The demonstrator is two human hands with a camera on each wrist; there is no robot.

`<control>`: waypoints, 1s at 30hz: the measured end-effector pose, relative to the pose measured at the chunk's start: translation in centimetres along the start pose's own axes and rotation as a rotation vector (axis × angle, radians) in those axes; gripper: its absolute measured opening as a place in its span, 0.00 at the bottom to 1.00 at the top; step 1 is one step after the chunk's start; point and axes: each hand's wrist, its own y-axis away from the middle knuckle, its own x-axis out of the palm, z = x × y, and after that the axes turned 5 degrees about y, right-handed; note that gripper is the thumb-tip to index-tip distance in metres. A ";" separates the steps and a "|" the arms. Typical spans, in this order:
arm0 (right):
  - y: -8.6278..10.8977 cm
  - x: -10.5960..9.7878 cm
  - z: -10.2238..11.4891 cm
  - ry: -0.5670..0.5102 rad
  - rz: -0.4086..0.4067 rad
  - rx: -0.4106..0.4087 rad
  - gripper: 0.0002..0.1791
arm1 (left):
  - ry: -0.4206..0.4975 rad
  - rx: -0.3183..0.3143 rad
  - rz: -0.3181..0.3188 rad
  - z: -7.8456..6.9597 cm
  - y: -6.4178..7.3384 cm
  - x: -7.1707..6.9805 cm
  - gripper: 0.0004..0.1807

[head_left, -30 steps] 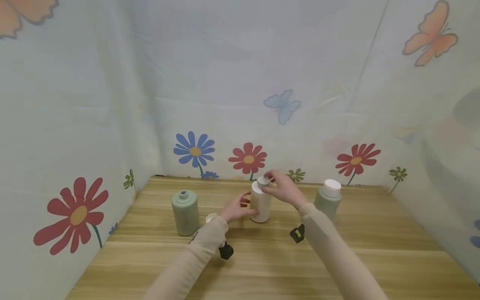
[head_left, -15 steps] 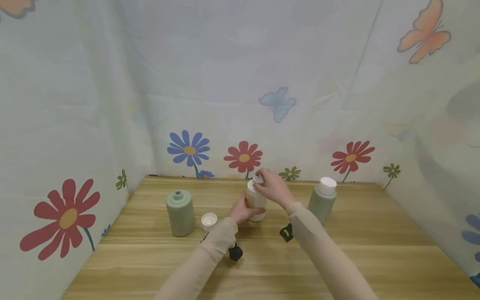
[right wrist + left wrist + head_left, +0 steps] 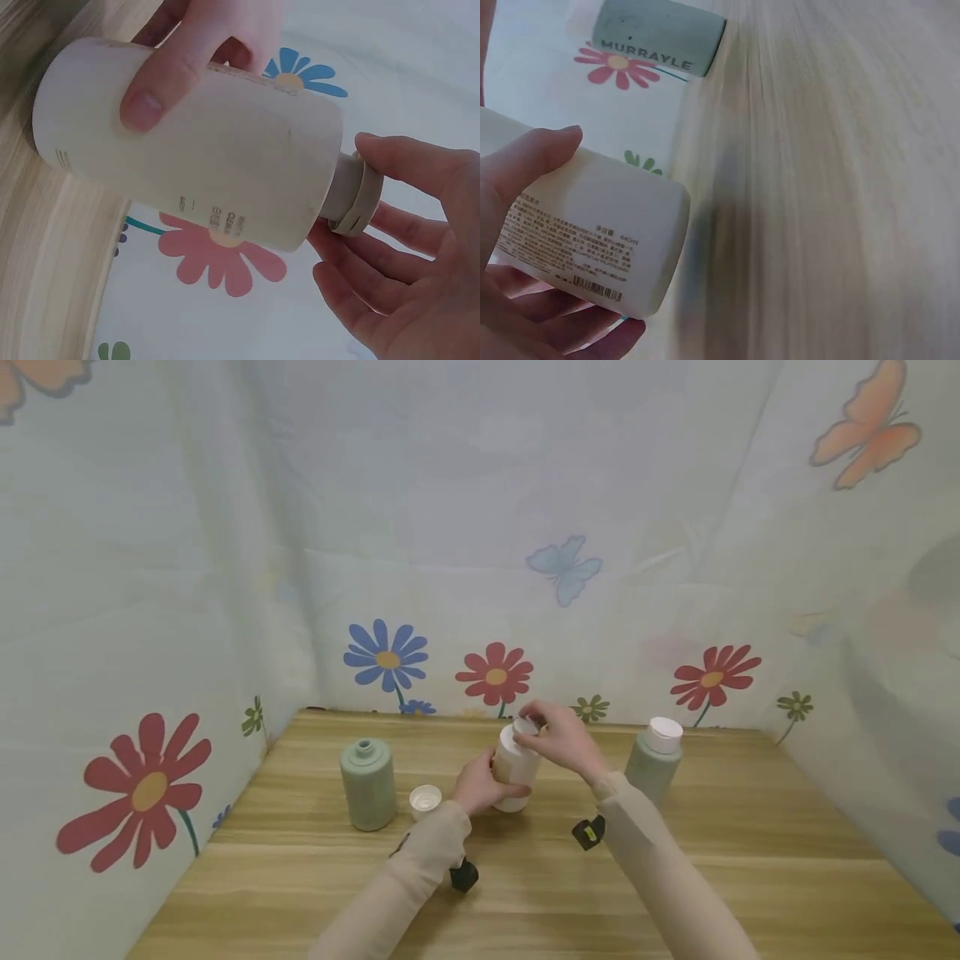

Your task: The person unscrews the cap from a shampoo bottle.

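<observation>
A white bottle point(image 3: 516, 768) is just right of centre in the lower half of the head frame, a smooth cylinder with a rounded shoulder and a slightly satin, plastic-looking wall. The left hand point(image 3: 480, 785) is closed about its body, thumb on one side and curled fingers on the other; the left wrist view shows fine printed lines and a barcode near the rounded base edge. Whether that base touches the worktop point(image 3: 750, 860) cannot be told. The right hand point(image 3: 564, 739) is partly closed at the top of the bottle, thumb and fingers pinching the rim of a pale, disc-like cap point(image 3: 365, 196) over a narrow neck. Left of these, in the lower left middle, an open green bottle point(image 3: 369, 789) stands upright, matt and cylindrical, with stepped shoulders and a small round mouth. Just beside it lies a loose white lid point(image 3: 425, 799), shallow and circular, with rings inside. Near the right forearm, right of centre, stands a second green bottle point(image 3: 651, 768) with a broad, smooth white top point(image 3: 665, 735). The worktop has streaky, yellow-brown wood grain; behind it hangs a softly creased pale backdrop point(image 3: 450, 485) printed with flat-coloured flowers and butterflies.
</observation>
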 end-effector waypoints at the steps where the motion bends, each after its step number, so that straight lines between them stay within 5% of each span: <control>1: 0.2 -0.1 0.1 -0.005 -0.005 0.003 0.17 | -0.017 0.009 0.009 -0.1 0.2 -0.3 0.40; 13: 3.1 -1.2 1.4 -0.027 0.014 -0.078 0.19 | -0.247 0.092 0.073 -2.1 4.4 -3.5 0.38; 30: 5.5 -0.3 3.1 0.007 0.105 -0.173 0.17 | -0.331 0.105 0.111 -1.7 8.3 -4.6 0.33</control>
